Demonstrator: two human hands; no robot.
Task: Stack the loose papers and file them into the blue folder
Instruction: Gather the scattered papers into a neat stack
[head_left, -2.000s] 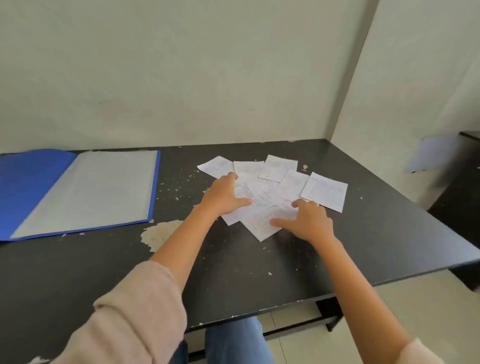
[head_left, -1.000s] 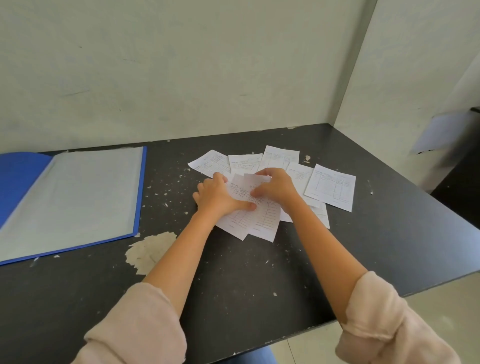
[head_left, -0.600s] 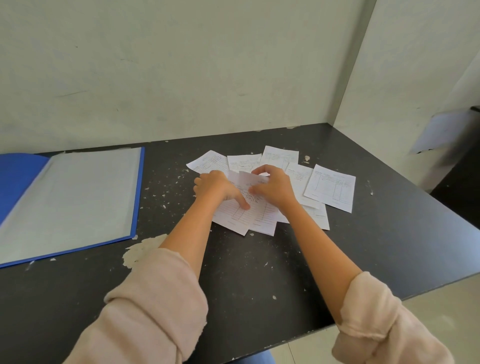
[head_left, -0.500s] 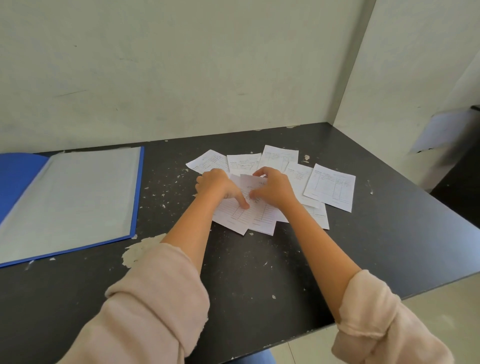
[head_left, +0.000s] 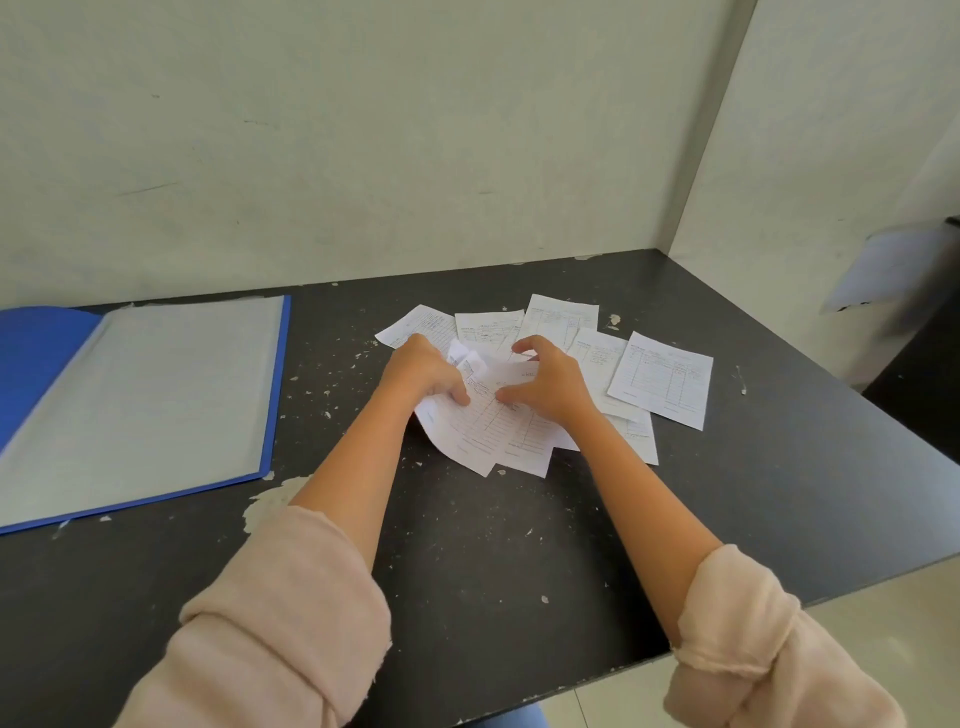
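Note:
Several loose white printed papers (head_left: 662, 379) lie fanned out on the black desk (head_left: 467, 545), right of centre. My left hand (head_left: 423, 371) and my right hand (head_left: 545, 382) meet over the nearest sheets (head_left: 488, 428), pinching and bunching them so the top ones crumple upward. The blue folder (head_left: 39, 353) lies open at the far left, with a pale translucent sleeve page (head_left: 156, 395) facing up. Part of the paper pile is hidden under both hands.
Walls close the desk at the back and back right. White paint chips and a worn pale patch (head_left: 270, 501) mark the surface. The desk's front edge runs lower right, with floor beyond. A dark cabinet (head_left: 914, 332) stands at the far right.
Both hands came together over the near sheets and gathered them; the top papers now buckle up between the fingers. The folder and outer sheets stayed put.

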